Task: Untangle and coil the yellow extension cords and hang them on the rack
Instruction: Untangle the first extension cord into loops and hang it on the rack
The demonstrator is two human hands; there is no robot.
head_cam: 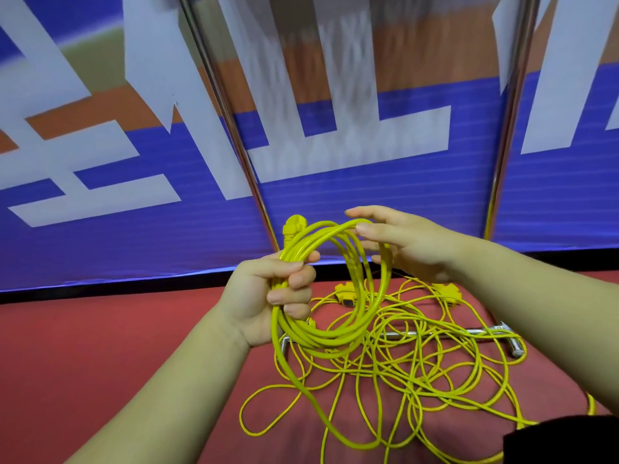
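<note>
Two hands worked one coil (321, 336) of yellow extension cord, roughly four or five round turns of smooth, glossy plastic cable. One moulded yellow plug (294, 226) stuck up at the coil's upper left.

The left hand (268, 293) held the coil's left side in a tight fist, fingers curled fully round the bunched strands just under the plug. The right hand (412, 242) was spread wide with nearly straight fingers, and its fingertips (363, 228) touched the top of the loop without closing on it. The cable ran down across that hand.

One loose strand dropped from the coil to the tangled heap (435, 373) of thinner-looking yellow cord, which sprawled in many overlapping loops on the red floor (100, 329) near its back edge. Two blocky yellow socket ends lay at the heap's far side, one (346, 294) behind the coil and one (449, 292) under the right wrist.

The rack showed two shiny chrome uprights (231, 128) (510, 128) and one chrome base bar (469, 331) lying under the heap. Behind it stood a blue banner (368, 195) with large white shapes. A black shape (566, 440) filled the lower right corner.
</note>
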